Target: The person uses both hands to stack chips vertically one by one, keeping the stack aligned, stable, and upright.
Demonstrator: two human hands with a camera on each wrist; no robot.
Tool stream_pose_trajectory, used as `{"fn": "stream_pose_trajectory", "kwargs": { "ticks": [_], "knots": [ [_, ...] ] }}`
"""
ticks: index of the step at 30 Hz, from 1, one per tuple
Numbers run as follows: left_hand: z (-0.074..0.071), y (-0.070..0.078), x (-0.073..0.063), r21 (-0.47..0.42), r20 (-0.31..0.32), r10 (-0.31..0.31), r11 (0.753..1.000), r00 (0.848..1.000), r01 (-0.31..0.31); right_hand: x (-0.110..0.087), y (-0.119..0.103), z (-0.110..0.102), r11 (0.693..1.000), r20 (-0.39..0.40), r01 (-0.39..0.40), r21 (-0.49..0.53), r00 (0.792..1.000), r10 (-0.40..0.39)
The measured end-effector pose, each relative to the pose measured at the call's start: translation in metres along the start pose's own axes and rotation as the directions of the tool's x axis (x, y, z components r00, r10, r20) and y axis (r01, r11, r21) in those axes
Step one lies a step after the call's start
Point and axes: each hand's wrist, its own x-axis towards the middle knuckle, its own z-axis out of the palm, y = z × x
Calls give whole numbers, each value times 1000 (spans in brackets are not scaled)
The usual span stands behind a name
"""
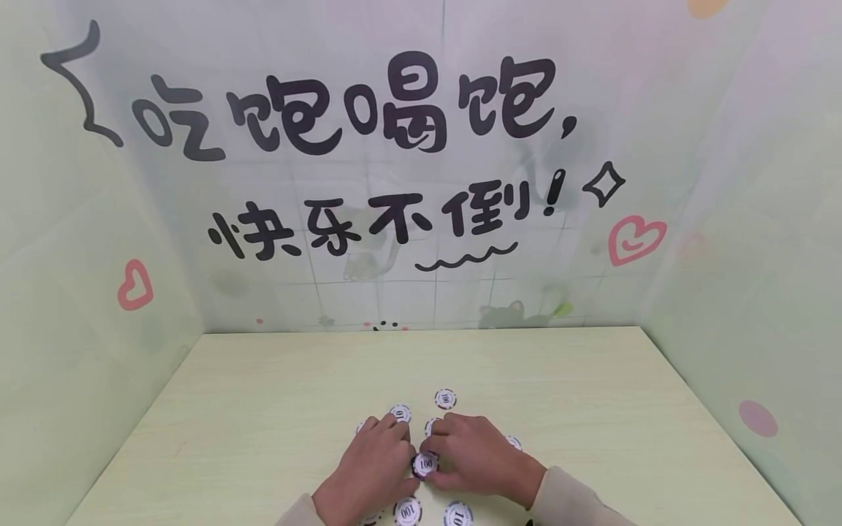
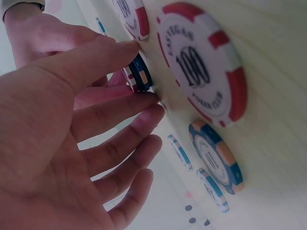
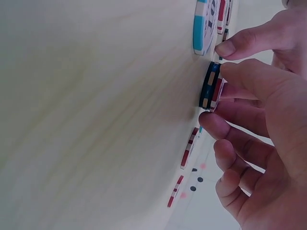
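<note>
A short stack of poker chips (image 1: 425, 464), a red-and-white one over dark blue ones with orange marks, lies flat on the table between both hands. My left hand (image 1: 371, 467) has its thumb and index finger about the stack (image 2: 139, 74) from the left, the other fingers loosely bent. From the right, my right hand (image 1: 483, 454) pinches the same stack (image 3: 210, 87) between thumb and index finger. The top chip reads 100. In the left wrist view a red-and-white 100 chip (image 2: 201, 64) lies beside the left hand, with a blue-and-orange chip (image 2: 216, 157) beyond it.
More single chips lie around: one chip (image 1: 445, 398) farthest back, one (image 1: 400, 413) by the left knuckles, one (image 1: 513, 443) behind the right hand, and two nearer chips, one (image 1: 408, 511) left and another (image 1: 458, 513) right. A printed cloth wall (image 1: 421, 292) bounds the table (image 1: 276, 380).
</note>
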Motion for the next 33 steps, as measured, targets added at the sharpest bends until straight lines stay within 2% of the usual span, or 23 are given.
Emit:
{"fn": "stream_pose_trajectory", "kwargs": {
  "ticks": [20, 27, 33],
  "knots": [
    [0, 0, 0, -15, 0, -2, 1000, 1000, 2, 1, -3, -1, 999, 12, 0, -39, 1000, 1],
    [0, 0, 0, -30, 5, -11, 999, 1000, 11, -1, -1, 0, 999, 17, -28, -16, 999, 28],
    [0, 0, 1, -30, 25, -15, 999, 1000, 16, -8, 3, -1, 999, -19, -39, -29, 999, 39]
  ]
}}
